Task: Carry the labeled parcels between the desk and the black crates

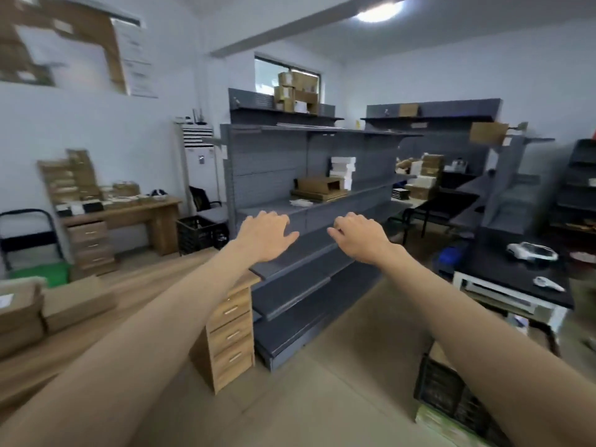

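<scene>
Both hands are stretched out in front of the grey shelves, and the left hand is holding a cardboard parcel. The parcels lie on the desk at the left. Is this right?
Not quite. The head view shows the left hand holding nothing: its fingers are spread and relaxed, like those of the right hand. Both are stretched out in front of the grey shelves, and the parcels do lie on the desk at the left.

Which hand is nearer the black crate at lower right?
Right. The right hand is out ahead above the black crate; the left hand, also empty, is farther left.
</scene>
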`<control>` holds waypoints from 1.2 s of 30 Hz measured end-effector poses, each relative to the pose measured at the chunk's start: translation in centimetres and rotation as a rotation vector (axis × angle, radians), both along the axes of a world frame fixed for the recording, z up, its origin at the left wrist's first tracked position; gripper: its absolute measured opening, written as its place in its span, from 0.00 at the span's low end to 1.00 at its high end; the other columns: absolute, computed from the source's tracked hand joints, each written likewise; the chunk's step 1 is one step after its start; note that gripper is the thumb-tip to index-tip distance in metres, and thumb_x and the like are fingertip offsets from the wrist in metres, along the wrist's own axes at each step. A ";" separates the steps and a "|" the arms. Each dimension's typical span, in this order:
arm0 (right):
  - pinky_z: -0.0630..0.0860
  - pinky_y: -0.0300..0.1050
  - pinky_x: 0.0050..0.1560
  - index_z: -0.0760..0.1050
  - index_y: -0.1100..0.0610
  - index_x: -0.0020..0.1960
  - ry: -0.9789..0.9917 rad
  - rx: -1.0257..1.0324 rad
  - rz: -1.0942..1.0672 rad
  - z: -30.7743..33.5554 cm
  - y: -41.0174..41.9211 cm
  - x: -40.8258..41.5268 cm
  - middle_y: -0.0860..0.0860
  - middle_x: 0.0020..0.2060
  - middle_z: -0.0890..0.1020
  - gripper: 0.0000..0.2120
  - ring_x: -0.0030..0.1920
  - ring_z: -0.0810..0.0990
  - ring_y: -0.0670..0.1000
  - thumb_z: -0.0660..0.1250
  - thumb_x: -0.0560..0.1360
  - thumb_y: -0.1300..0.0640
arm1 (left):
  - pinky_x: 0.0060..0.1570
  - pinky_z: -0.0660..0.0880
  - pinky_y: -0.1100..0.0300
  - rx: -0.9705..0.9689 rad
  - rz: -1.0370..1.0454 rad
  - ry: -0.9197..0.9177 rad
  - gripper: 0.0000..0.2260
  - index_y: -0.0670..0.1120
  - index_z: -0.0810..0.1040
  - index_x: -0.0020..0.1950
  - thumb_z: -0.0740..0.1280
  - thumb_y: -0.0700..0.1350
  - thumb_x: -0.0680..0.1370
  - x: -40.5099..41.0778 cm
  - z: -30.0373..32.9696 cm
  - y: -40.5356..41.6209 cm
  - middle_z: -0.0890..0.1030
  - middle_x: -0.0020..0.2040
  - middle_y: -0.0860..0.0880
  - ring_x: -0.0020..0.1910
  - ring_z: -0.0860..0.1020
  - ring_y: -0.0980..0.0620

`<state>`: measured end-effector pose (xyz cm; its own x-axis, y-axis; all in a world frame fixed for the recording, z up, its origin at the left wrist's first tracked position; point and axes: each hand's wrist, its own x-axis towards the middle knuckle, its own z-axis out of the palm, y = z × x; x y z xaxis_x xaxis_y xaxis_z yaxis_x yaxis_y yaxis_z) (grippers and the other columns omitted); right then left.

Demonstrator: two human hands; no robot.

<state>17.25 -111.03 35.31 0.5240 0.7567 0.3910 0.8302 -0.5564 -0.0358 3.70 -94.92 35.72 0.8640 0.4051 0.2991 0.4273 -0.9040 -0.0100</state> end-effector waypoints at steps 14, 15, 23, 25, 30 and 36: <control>0.74 0.55 0.53 0.74 0.60 0.55 -0.011 -0.038 0.546 -1.7 25.4 -14.1 0.58 0.55 0.78 0.18 0.55 0.78 0.62 0.53 0.85 0.48 | 0.63 0.72 0.45 -0.055 0.570 -0.006 0.23 0.47 0.73 0.72 0.57 0.60 0.84 -19.3 -2.3 15.9 0.78 0.68 0.45 0.67 0.75 0.42; 0.74 0.55 0.53 0.74 0.60 0.55 -0.013 -0.036 0.574 -2.0 26.9 -14.9 0.58 0.55 0.78 0.18 0.55 0.78 0.62 0.53 0.85 0.48 | 0.62 0.72 0.45 -0.052 0.594 -0.009 0.22 0.47 0.74 0.71 0.57 0.60 0.84 -20.2 -2.4 16.6 0.78 0.67 0.45 0.66 0.76 0.43; 0.73 0.55 0.51 0.72 0.59 0.57 -0.019 -0.071 0.697 -2.0 38.2 -17.9 0.57 0.55 0.78 0.17 0.55 0.79 0.62 0.53 0.85 0.47 | 0.58 0.73 0.47 -0.062 0.801 0.000 0.23 0.48 0.72 0.72 0.56 0.61 0.84 -26.2 -1.8 25.8 0.78 0.67 0.45 0.64 0.76 0.44; 0.72 0.54 0.51 0.72 0.59 0.58 -0.012 -0.058 0.718 -1.3 41.6 -17.8 0.58 0.56 0.78 0.17 0.56 0.79 0.61 0.52 0.85 0.47 | 0.62 0.72 0.47 -0.072 0.837 0.013 0.25 0.48 0.69 0.75 0.56 0.61 0.84 -26.4 -0.9 28.6 0.75 0.71 0.45 0.69 0.73 0.44; 0.72 0.57 0.58 0.71 0.58 0.65 0.033 -0.063 0.758 -0.4 49.0 -17.4 0.58 0.64 0.76 0.20 0.63 0.75 0.61 0.52 0.84 0.45 | 0.68 0.69 0.45 -0.029 0.884 0.052 0.27 0.50 0.65 0.79 0.56 0.62 0.84 -26.4 0.3 34.1 0.72 0.74 0.45 0.72 0.70 0.44; 0.71 0.57 0.59 0.71 0.58 0.67 0.039 -0.046 0.821 -1.6 57.5 -18.8 0.59 0.65 0.75 0.21 0.64 0.74 0.62 0.51 0.84 0.45 | 0.66 0.72 0.44 0.003 0.964 0.041 0.28 0.52 0.64 0.80 0.56 0.63 0.83 -28.0 -0.2 40.6 0.72 0.74 0.46 0.73 0.70 0.43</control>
